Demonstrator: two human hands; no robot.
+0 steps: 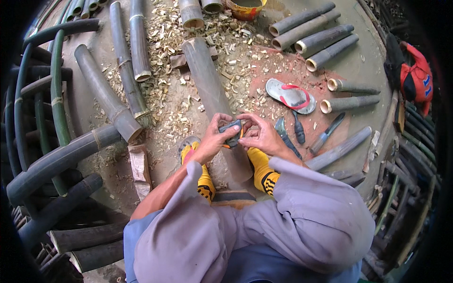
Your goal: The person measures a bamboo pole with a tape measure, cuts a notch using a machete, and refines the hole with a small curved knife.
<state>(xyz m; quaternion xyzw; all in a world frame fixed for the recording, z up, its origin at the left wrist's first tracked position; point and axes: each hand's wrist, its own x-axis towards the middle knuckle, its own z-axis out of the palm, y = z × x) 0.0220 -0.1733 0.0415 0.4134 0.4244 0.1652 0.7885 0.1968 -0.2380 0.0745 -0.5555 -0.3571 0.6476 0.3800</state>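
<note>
My left hand (pixel 218 137) is closed around a small dark grey and orange object (pixel 231 133), which looks like a tape measure. The fingers of my right hand (pixel 258 134) are pinched at its right edge, hiding part of it. Both hands are over a thick bamboo pole (pixel 207 75) that runs between my feet, its far end propped on a block (pixel 178 61). Right of my right hand lie a curved blade tool (pixel 286 137), a dark handled tool (pixel 299 128) and a knife (pixel 328 133).
A grey slipper with a red strap (pixel 291 96) lies ahead to the right. Cut bamboo pieces (pixel 325 40) rest beyond it. Wood chips (pixel 165 42) cover the floor ahead. A bamboo frame (pixel 59 94) stands at left, and longer bamboo poles (pixel 108 94) lie beside it.
</note>
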